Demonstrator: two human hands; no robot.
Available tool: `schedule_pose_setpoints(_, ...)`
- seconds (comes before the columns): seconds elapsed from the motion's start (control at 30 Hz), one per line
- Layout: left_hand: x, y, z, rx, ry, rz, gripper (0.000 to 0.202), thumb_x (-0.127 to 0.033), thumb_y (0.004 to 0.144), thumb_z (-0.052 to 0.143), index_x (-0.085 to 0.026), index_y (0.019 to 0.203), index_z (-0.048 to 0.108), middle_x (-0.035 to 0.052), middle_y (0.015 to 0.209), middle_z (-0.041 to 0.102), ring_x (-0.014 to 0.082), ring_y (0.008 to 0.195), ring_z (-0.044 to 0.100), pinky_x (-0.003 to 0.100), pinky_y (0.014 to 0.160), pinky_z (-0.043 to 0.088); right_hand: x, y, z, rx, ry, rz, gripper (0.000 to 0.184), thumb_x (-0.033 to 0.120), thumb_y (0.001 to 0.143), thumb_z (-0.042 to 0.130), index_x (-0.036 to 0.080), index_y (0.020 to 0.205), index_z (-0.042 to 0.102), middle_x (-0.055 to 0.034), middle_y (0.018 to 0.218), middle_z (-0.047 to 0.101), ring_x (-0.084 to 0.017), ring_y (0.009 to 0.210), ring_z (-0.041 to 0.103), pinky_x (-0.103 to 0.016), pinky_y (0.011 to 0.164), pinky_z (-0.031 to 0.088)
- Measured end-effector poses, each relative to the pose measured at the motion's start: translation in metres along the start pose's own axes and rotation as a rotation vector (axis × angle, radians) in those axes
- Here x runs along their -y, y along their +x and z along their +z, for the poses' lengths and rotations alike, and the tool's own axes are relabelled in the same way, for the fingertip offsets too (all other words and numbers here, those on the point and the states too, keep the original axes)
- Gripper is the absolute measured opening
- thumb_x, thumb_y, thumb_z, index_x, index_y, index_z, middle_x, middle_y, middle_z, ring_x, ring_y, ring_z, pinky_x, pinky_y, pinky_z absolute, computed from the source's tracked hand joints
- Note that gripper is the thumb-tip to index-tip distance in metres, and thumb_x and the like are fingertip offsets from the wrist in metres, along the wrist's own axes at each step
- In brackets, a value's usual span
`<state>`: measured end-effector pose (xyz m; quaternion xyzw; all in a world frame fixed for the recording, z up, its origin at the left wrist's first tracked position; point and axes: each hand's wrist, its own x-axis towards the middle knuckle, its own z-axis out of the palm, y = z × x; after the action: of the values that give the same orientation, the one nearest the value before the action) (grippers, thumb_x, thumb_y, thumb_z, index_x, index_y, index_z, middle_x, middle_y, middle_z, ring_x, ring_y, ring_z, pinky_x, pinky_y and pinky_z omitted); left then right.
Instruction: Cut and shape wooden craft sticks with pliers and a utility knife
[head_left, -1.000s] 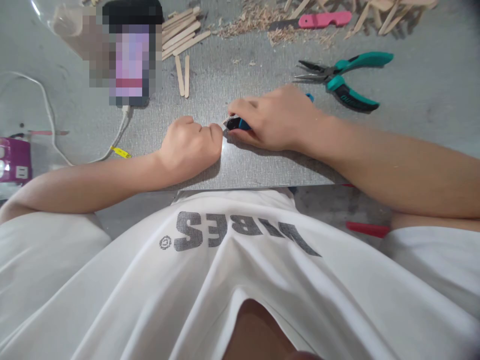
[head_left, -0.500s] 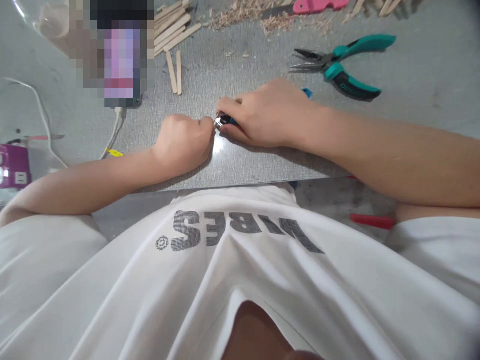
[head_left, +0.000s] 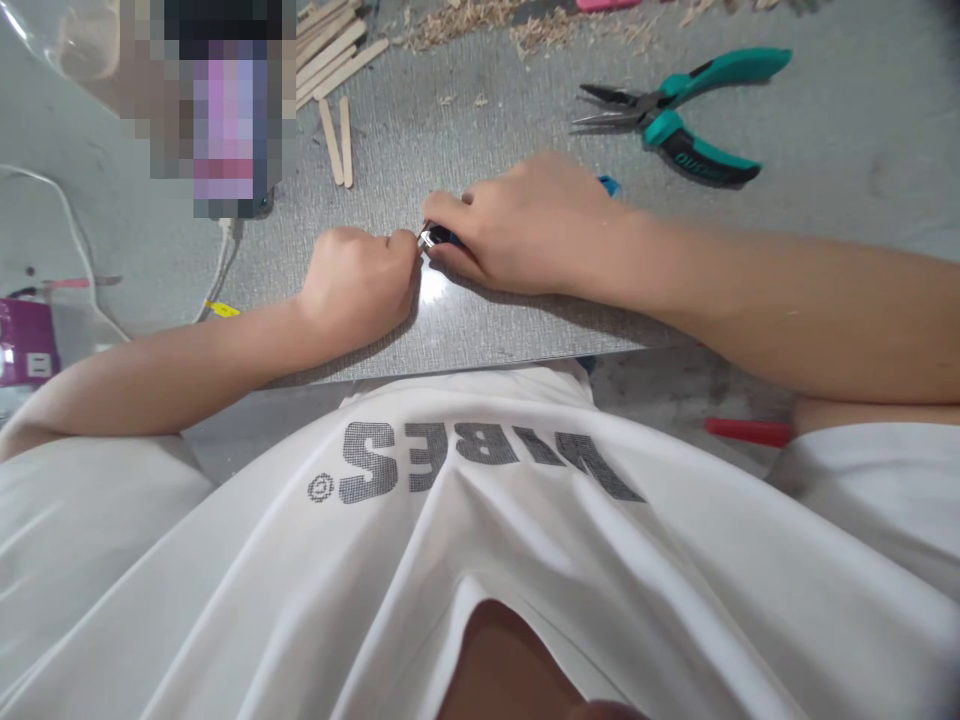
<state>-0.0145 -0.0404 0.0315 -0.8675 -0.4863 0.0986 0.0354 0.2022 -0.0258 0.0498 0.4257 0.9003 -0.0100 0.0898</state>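
My right hand [head_left: 521,225] is wrapped round small blue-handled pliers [head_left: 433,237]. Their short shiny jaws poke out at the fingertips, pointing left, and a bit of blue handle shows behind the hand. Up against the jaws is my left hand [head_left: 360,278], its fingers closed in a pinch. What it pinches is hidden by the fingers. Both hands are low over the grey table [head_left: 480,340], close to its near edge.
Teal-handled long-nose pliers [head_left: 667,115] lie spread at the upper right. Flat wooden sticks [head_left: 334,60] and wood shavings [head_left: 465,25] are at the back. A phone [head_left: 229,130] with a white cable [head_left: 225,255] is at the left, near a purple box [head_left: 26,340].
The view has shifted slightly, so items on the table appear a little further left and up. Both hands keep nearly the same pose, with the pliers' jaws still at the left fingertips.
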Motion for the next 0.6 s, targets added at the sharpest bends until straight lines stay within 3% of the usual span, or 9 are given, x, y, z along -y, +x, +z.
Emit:
schedule_pose_setpoints(0.13, 0.0012, -0.0011, -0.0002, -0.043, 0.0, 0.039, 0.033, -0.022, 0.104, 0.045, -0.023, 0.095, 0.076, 0.0152, 0.077, 0.074, 0.0262, 0.064, 0.057, 0.043, 0.063, 0.031, 0.0003, 0.0001, 0.0011, 0.001, 0.028, 0.014, 0.059, 0.056, 0.119, 0.03, 0.024, 0.157, 0.063, -0.0162, 0.126, 0.085, -0.036, 0.108, 0.082, -0.041, 0.084, 0.052)
schedule_pose_setpoints(0.43, 0.0039, -0.0008, 0.0081, -0.101, 0.015, 0.044, 0.026, -0.023, 0.103, 0.05, -0.022, 0.092, 0.074, 0.0129, 0.072, 0.072, 0.023, 0.06, 0.051, 0.042, 0.061, 0.028, -0.0001, -0.0013, 0.0003, -0.006, 0.01, -0.003, 0.062, 0.057, 0.119, 0.026, 0.026, 0.159, 0.061, -0.0157, 0.127, 0.085, -0.036, 0.105, 0.081, -0.042, 0.079, 0.05)
schedule_pose_setpoints(0.6, 0.0036, -0.0025, 0.0048, -0.092, -0.077, 0.02, 0.029, -0.023, 0.106, 0.048, -0.024, 0.095, 0.075, 0.0144, 0.077, 0.075, 0.0295, 0.07, 0.066, 0.044, 0.066, 0.034, 0.0006, -0.0023, -0.0012, 0.003, -0.005, 0.006, 0.062, 0.057, 0.119, 0.024, 0.028, 0.161, 0.059, -0.0143, 0.13, 0.085, -0.035, 0.106, 0.08, -0.041, 0.078, 0.048)
